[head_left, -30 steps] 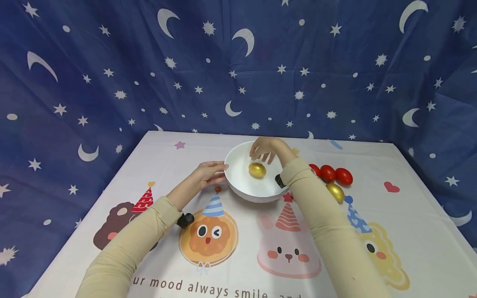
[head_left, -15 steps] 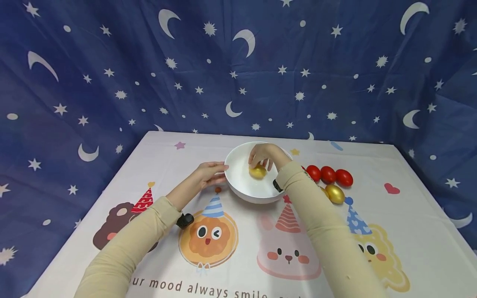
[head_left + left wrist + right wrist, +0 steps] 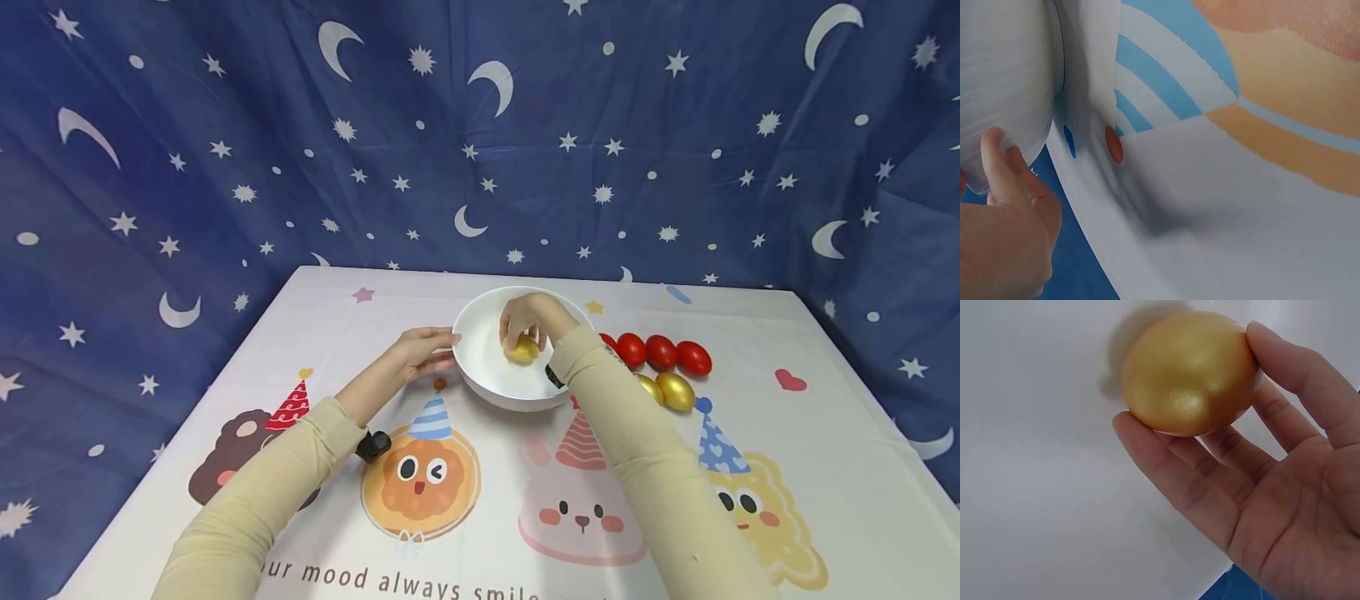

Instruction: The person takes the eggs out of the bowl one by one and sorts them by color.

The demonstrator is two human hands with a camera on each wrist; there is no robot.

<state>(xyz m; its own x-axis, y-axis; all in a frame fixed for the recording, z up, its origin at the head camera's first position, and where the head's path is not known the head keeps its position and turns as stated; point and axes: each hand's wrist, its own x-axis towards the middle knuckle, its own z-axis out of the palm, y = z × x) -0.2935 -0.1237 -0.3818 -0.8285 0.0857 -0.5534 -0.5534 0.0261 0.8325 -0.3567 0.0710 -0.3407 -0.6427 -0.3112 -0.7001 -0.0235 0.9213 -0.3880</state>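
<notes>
A golden egg (image 3: 1191, 372) lies inside the white bowl (image 3: 480, 367), low near its inner wall. My right hand (image 3: 527, 318) reaches into the bowl from above and pinches the egg. In the right wrist view the thumb and fingertips of the right hand (image 3: 1254, 469) are against the egg's sides, with the other fingers beneath it. At the bowl's left side my left hand (image 3: 423, 348) grips the rim, one fingertip showing at the edge. The left wrist view has fingers of the left hand (image 3: 1013, 219) lying along the bowl's outer wall (image 3: 1004, 75).
Right of the bowl, red eggs (image 3: 662, 352) stand in a row, partly hidden by the right sleeve (image 3: 637, 450). Golden eggs (image 3: 677, 392) lie just in front of them. A cartoon-printed white cloth (image 3: 337, 500) covers the table, and a blue star-patterned curtain (image 3: 375, 208) hangs behind.
My right hand has come down into the bowl and its fingers have closed round the golden egg, which has shifted slightly. The left hand stays at the rim.
</notes>
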